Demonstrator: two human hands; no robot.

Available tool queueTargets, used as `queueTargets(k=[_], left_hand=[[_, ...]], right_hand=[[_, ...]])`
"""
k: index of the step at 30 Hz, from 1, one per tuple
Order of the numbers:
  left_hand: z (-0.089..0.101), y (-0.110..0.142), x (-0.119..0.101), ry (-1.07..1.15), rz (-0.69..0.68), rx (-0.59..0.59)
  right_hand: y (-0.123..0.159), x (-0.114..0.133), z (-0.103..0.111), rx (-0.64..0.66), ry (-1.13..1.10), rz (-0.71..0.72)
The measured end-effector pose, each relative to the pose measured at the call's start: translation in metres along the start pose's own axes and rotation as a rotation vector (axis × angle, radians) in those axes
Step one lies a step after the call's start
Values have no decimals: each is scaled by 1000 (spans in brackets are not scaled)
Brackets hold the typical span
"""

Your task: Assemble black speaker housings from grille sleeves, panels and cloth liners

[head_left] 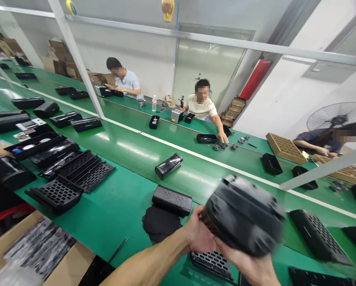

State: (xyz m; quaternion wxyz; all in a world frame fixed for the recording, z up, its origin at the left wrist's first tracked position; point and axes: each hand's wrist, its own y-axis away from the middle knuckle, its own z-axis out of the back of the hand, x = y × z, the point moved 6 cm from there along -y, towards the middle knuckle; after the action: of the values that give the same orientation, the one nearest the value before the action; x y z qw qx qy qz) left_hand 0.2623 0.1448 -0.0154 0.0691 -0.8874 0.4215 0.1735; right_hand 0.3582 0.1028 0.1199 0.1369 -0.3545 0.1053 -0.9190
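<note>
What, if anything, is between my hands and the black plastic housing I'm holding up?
Nothing visible. Your left hand and right hand are bare and directly against the black plastic housing, though it is motion-blurred. The black perforated grille is below your hands, not between them and the housing.

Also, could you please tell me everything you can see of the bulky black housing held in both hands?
The bulky black housing looks like plastic, glossy in places, with rounded corners, ridges and small raised bits along its upper edge. Blur hides finer detail. It is tilted, held up over the green work surface near the camera. The left hand grips its left end, and the right hand supports it from below.
</note>
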Motion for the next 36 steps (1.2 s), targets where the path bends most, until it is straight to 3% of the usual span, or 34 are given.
queueTargets(k=[1,3,5,7,9,13,16,19,25,32,36], left_hand=[[4,4,-2,-68,-23,-56],[4,23,-35,-235,-228,-210],[-14,45,-77,-381,-420,-200],[-37,58,-102,-669,-422,-162],[-49,64,-113,-914,-435,-203],[-37,69,-106,-1003,-422,-280],[-19,75,-103,-905,-428,-296],[-14,79,-106,-869,-431,-283],[-16,73,-107,-902,-426,-271],[-5,73,-103,-867,-432,-270],[-7,76,-104,-887,-421,-264]], right_hand=[[-5,-2,4,-43,21,-8],[-10,-2,18,-117,173,14],[-11,2,24,-76,399,101],[-10,3,21,22,584,188],[-9,1,17,100,619,213],[2,-20,25,115,424,128],[22,-57,36,53,103,-144],[41,-81,28,38,-227,-338],[52,-78,15,-118,-450,-403],[57,-73,15,11,-488,-461],[57,-68,15,-51,-580,-462]])
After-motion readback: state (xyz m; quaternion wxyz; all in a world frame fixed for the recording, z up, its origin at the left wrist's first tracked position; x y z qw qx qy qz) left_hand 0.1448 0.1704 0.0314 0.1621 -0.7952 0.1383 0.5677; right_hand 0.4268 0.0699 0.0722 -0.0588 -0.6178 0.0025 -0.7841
